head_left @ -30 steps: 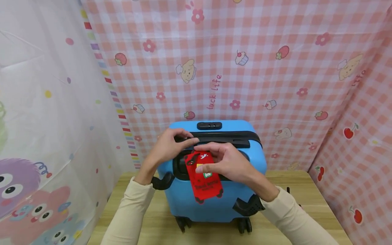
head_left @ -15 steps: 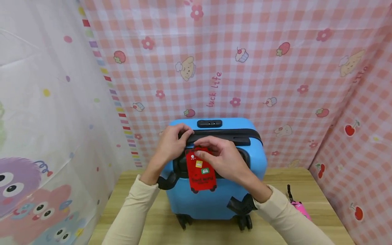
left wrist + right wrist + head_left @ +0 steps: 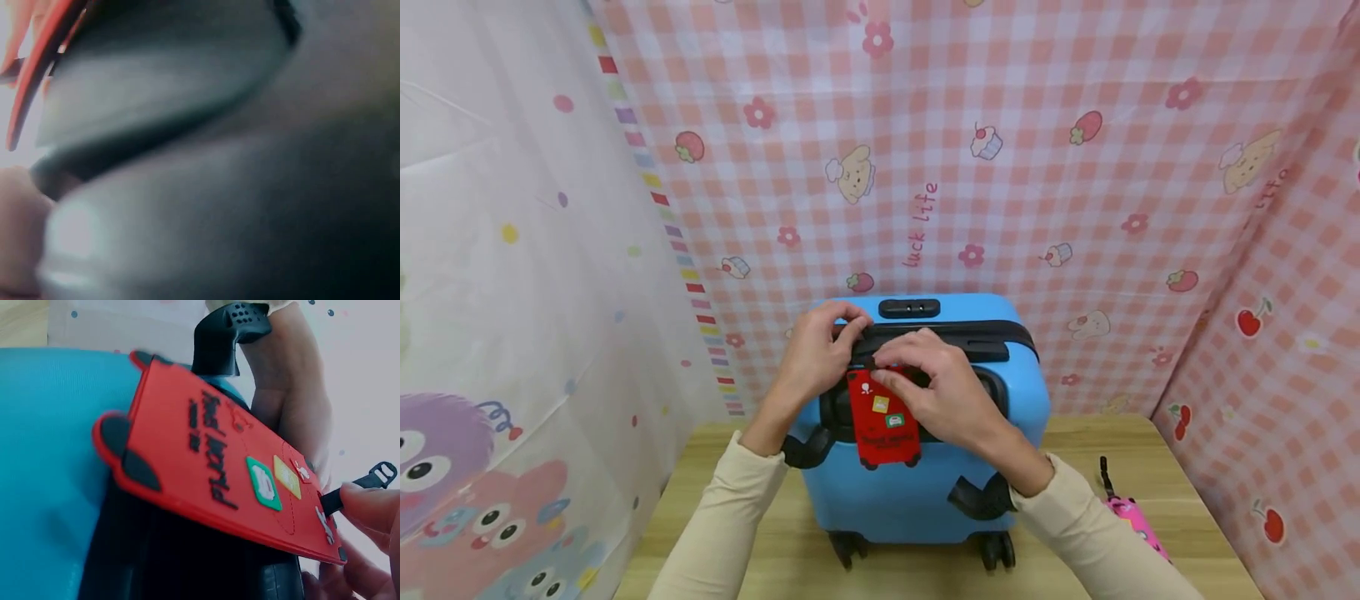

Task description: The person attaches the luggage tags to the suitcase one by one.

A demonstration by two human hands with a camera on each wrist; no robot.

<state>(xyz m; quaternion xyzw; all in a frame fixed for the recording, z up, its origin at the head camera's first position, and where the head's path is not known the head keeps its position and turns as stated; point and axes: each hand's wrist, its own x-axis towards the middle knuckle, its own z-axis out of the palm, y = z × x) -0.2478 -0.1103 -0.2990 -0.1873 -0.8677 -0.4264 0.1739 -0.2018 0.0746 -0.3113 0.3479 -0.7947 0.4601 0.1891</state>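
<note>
A blue suitcase (image 3: 925,504) stands upright, its black carry handle (image 3: 977,346) on the side facing me. Over that handle hangs a red suitcase-shaped luggage tag (image 3: 887,450) with raised stickers and lettering. My right hand (image 3: 943,387) pinches the tag's black strap (image 3: 369,482) between thumb and fingers at the tag's top; the strap's buckle end pokes out past the thumb. My left hand (image 3: 816,350) grips the left end of the handle with thumb and forefinger together. In the left wrist view the dark handle (image 3: 187,231) fills most of the picture, blurred.
A pink luggage tag (image 3: 1138,525) with a black strap lies on the wooden table (image 3: 737,517), right of the suitcase, partly behind my right sleeve. Black camera mounts (image 3: 977,498) sit at both wrists. A checked pink curtain (image 3: 970,175) rises behind; a white one hangs left.
The red tag has swung from tilted to nearly upright and shifted slightly left. My left thumb and forefinger have closed together, and my right thumb has moved up to the tag's top.
</note>
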